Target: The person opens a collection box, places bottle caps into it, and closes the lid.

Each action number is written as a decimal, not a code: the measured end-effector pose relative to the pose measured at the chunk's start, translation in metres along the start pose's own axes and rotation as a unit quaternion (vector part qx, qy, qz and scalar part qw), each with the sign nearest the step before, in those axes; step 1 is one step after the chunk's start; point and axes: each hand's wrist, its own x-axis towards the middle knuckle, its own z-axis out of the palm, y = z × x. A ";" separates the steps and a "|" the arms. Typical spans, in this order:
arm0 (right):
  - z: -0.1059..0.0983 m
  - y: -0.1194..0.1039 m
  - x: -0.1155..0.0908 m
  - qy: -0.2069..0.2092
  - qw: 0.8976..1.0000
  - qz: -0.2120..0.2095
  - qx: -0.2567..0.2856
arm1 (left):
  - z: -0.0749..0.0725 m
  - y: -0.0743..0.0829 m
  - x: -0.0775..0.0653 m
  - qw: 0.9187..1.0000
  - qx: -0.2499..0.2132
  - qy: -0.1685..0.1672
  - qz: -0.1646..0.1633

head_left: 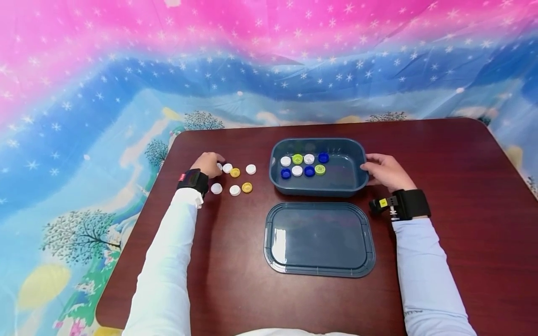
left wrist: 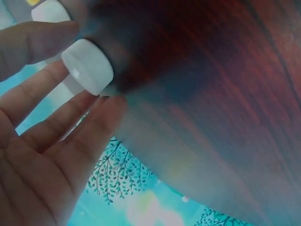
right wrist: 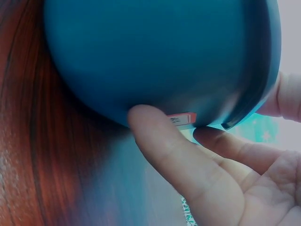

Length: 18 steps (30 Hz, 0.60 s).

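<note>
In the head view my left hand is at the far-left end of two short rows of bottle caps. Thumb and forefinger pinch a white bottle cap, the other fingers reaching out beside it. A second white cap sits just past the thumb. My right hand holds the right end of a dark grey-blue plastic container, thumb at the rim and fingers along the outside. White, lime and blue caps, such as this blue cap, lie inside in two rows, toward the left.
A matching lid lies flat in front of the container. Left of the container are loose white caps and two yellow ones, among them a yellow cap and a white cap. The brown table meets a patterned cloth at its back.
</note>
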 end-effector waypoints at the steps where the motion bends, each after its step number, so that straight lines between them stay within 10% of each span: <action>1: 0.000 0.000 0.000 0.000 1.000 0.000 -0.001 | 0.001 -0.001 0.001 1.000 0.002 0.000 -0.001; 18: 0.001 0.001 0.001 -0.002 1.000 0.007 0.000 | 0.006 -0.003 -0.001 0.998 0.032 0.059 0.020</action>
